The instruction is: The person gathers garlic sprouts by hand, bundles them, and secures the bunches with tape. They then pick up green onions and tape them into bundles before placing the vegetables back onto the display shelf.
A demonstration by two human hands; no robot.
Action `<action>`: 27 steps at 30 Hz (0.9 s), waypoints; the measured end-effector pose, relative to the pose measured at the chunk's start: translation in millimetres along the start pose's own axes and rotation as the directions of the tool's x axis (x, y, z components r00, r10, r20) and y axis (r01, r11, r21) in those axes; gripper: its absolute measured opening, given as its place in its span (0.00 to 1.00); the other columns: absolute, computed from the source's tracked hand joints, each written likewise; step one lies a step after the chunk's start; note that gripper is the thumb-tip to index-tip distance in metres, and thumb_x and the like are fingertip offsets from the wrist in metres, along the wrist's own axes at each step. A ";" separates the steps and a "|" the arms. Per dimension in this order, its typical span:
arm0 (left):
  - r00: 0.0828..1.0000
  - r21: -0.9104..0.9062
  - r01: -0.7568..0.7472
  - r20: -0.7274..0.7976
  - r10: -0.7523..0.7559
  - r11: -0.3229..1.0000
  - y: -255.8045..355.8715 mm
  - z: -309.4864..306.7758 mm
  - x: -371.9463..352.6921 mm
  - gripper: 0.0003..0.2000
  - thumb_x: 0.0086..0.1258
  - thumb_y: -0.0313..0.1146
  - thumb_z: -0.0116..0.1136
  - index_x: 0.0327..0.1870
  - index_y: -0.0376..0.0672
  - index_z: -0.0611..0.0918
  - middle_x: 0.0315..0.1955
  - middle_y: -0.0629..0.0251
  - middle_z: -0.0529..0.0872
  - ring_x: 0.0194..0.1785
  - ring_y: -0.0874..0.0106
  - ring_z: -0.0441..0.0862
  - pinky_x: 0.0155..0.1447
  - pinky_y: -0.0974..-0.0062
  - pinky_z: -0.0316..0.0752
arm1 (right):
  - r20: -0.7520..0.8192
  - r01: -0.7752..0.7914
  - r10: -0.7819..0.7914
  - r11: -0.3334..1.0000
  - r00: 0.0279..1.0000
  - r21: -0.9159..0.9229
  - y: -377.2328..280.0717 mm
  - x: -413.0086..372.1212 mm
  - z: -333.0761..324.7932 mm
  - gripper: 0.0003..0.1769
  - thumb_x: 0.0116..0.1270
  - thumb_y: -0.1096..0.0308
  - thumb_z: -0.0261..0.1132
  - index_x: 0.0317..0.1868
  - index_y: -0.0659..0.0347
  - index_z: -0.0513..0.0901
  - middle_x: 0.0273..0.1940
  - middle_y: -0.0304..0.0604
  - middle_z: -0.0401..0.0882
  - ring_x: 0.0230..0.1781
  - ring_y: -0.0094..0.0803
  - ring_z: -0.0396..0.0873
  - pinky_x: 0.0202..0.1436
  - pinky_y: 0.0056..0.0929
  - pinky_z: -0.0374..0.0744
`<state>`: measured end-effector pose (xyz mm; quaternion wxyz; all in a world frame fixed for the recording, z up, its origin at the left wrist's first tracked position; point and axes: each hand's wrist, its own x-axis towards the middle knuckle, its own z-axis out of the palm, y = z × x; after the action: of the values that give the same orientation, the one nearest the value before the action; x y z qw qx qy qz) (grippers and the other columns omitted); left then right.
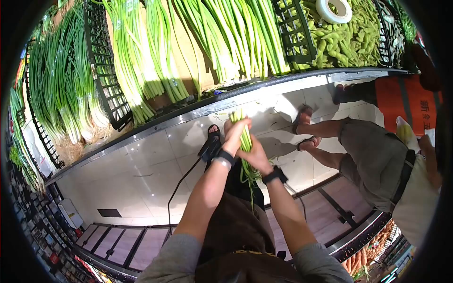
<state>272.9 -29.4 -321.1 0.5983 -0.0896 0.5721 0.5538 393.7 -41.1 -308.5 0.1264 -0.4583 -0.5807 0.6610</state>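
1. Clasping with the left hand [234, 137], fingers wrapped round: one bundle of green stalks [245, 140], near its upper end.
2. Grasping with the right hand [256, 154]: the same bundle, lower down, thin curling tips hanging beneath.
3. Holding the said bundle over a pale tiled floor [146, 174], in front of the body and short of the worktop [283, 81].
4. Wearing on the left wrist: one black band [226, 156]; on the right wrist: one black band [275, 175].
5. Wearing at the front: one dark brown garment [231, 231].
6. Facing, on the worktop: long green stalks [226, 40], laid in several bunches; to their left, dark green onions [56, 75] with white, rooted ends; between these, one black crate wall [109, 92].
7. Facing, farther right: green pods [349, 42], topped by one roll of tape [335, 19].
8. Sharing the aisle, on the right, with one person in grey shorts [370, 151]; near that person, one orange vest [394, 104].
9. Having behind, at lower right: carrots [356, 262].
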 end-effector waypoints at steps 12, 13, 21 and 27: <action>0.947 0.207 -0.224 -0.183 0.262 0.952 -27.1 -8.1 -5.3 0.11 0.52 0.27 0.67 0.34 0.35 0.78 0.26 0.65 0.81 0.26 0.75 0.79 0.29 0.79 0.74 | 0.038 -0.051 0.071 0.924 0.997 -0.380 20.0 10.2 1.1 0.28 0.49 0.59 0.69 0.46 0.68 0.72 0.33 0.50 0.80 0.30 0.40 0.80 0.37 0.35 0.77; 0.980 0.232 -0.097 -0.148 0.134 0.968 -8.9 -8.2 2.5 0.10 0.51 0.27 0.66 0.32 0.35 0.78 0.24 0.66 0.81 0.26 0.74 0.79 0.29 0.78 0.73 | 0.146 -0.074 0.131 0.937 0.981 -0.341 9.6 30.2 -3.3 0.31 0.48 0.57 0.70 0.47 0.68 0.71 0.34 0.52 0.81 0.31 0.43 0.80 0.38 0.37 0.77; 0.949 0.094 0.000 -0.313 0.030 0.996 -46.2 -9.1 -11.5 0.05 0.52 0.24 0.63 0.25 0.40 0.77 0.19 0.67 0.79 0.21 0.74 0.76 0.25 0.76 0.71 | 0.039 -0.182 0.191 0.969 0.981 -0.168 31.6 -20.2 10.5 0.34 0.47 0.61 0.72 0.54 0.65 0.71 0.45 0.54 0.79 0.49 0.44 0.77 0.50 0.35 0.73; 0.927 0.393 -0.169 -0.248 0.281 0.904 -16.9 -7.9 10.2 0.06 0.46 0.22 0.62 0.24 0.38 0.77 0.22 0.69 0.78 0.22 0.78 0.73 0.25 0.77 0.68 | -0.128 -0.076 0.073 0.997 0.989 -0.014 8.1 9.8 37.9 0.30 0.48 0.66 0.68 0.53 0.65 0.71 0.43 0.55 0.79 0.48 0.45 0.78 0.52 0.35 0.72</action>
<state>278.5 -35.8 -340.7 0.4423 0.0080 0.7551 0.4839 362.8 -61.3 -323.7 0.1340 -0.5220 -0.5600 0.6292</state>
